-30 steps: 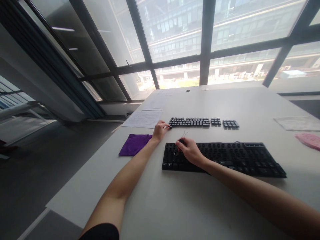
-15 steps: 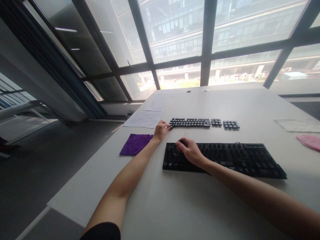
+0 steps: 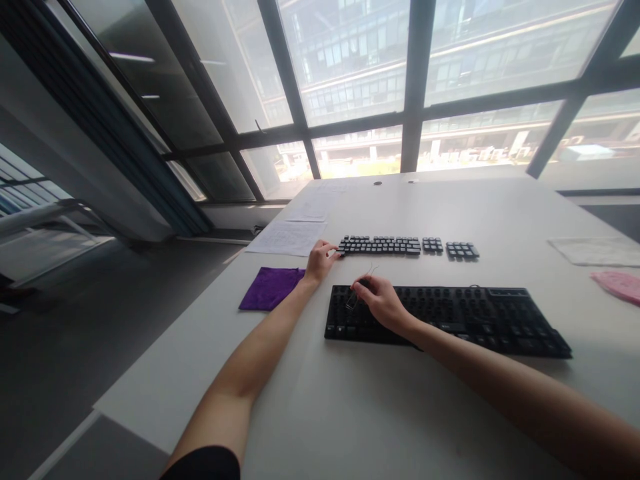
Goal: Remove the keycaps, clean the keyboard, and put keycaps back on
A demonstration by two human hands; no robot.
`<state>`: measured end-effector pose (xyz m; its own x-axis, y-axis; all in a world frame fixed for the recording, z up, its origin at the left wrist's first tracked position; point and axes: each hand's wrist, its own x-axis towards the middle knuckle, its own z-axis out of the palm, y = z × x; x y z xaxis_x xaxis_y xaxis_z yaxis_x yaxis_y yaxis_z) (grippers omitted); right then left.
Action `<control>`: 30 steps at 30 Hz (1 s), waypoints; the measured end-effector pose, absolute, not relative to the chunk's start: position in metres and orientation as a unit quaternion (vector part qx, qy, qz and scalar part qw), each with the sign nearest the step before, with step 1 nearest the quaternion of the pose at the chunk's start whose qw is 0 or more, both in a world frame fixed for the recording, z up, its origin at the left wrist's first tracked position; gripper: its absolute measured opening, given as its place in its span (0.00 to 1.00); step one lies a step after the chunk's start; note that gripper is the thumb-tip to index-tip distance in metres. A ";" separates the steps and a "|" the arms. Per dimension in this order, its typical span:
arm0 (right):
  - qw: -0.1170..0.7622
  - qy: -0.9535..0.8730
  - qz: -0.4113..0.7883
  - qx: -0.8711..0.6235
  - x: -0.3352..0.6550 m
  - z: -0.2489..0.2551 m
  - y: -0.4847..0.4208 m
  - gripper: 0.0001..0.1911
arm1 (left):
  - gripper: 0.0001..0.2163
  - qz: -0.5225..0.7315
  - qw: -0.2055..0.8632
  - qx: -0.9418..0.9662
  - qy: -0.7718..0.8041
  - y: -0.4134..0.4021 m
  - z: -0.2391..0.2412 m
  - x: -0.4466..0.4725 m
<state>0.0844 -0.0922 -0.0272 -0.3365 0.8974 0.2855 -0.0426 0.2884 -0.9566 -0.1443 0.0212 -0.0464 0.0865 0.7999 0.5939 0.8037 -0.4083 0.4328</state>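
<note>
My left hand (image 3: 320, 260) is at the left end of several rows of loose black keycaps (image 3: 380, 245). Its thumb and forefinger close on a keycap at that end. A wire keycap puller (image 3: 353, 302) with a dark handle is gripped in my right hand (image 3: 380, 300), its wire loops tilted over the left part of the black keyboard (image 3: 480, 313). Much of the keyboard's upper area shows bare key positions, while keycaps sit along its front row. My right hand and forearm cover part of it.
A purple cloth (image 3: 270, 289) lies left of my left forearm. Printed sheets (image 3: 287, 238) are behind it. Two smaller groups of keycaps (image 3: 463, 250) continue the row rightward. At the white table's right are a pink item (image 3: 617, 285) and a pale flat sheet (image 3: 595, 251).
My left fingers have shifted slightly at the end keycap, which now sits closer in line with the rows. My right hand and the keycap puller stay almost still.
</note>
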 end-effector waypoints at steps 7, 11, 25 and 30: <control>0.461 -0.666 0.497 -0.313 0.085 -0.028 -0.097 0.12 | 0.07 -0.419 -0.011 -0.735 -0.533 -0.023 -0.020 -0.128; 0.465 -0.688 0.470 -0.299 0.085 -0.024 -0.101 0.12 | 0.08 -0.414 -0.079 -0.738 -0.527 -0.076 -0.007 -0.113; 0.451 -0.728 0.434 -0.280 0.089 -0.014 -0.107 0.10 | 0.08 -0.361 -0.176 -0.731 -0.552 -0.157 -0.007 -0.111; 0.451 -0.743 0.420 -0.262 0.093 -0.007 -0.112 0.10 | 0.09 -0.351 -0.168 -0.737 -0.552 -0.156 -0.007 -0.112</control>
<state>0.0926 -0.1121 -0.0070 -0.4566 0.7680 0.4491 0.0102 0.5093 -0.8606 -0.1123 -0.1558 -0.0073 0.1436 0.9324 0.3316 0.6966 -0.3333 0.6354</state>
